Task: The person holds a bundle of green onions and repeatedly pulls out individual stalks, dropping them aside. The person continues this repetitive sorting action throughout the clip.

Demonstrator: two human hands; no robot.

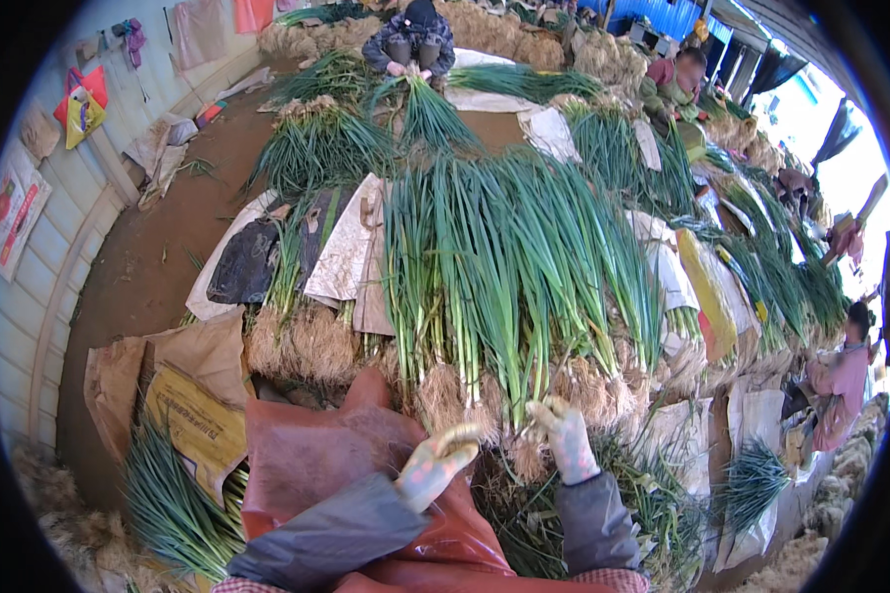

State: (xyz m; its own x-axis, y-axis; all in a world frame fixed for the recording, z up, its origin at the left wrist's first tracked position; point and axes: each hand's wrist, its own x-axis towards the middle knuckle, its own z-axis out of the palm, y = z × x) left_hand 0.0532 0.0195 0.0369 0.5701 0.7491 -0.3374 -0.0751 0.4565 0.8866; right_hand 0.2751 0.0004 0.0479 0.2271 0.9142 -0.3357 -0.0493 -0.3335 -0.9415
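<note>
My left hand, in a stained light work glove, is over the reddish-brown apron just below the roots of the long green onions. Its fingers are curled; whether they hold anything cannot be told. My right hand, gloved alike, is at the root end of a green onion stalk, with bushy pale roots beside its fingertips. Its grip on the stalk is unclear. The onions lie in a wide heap, leaves pointing away from me and roots towards me.
Leaf waste lies right of my knees. At lower left are trimmed onions and a yellow printed sack. A co-worker crouches ahead across the heap; another person sits at right. A panelled wall stands at left.
</note>
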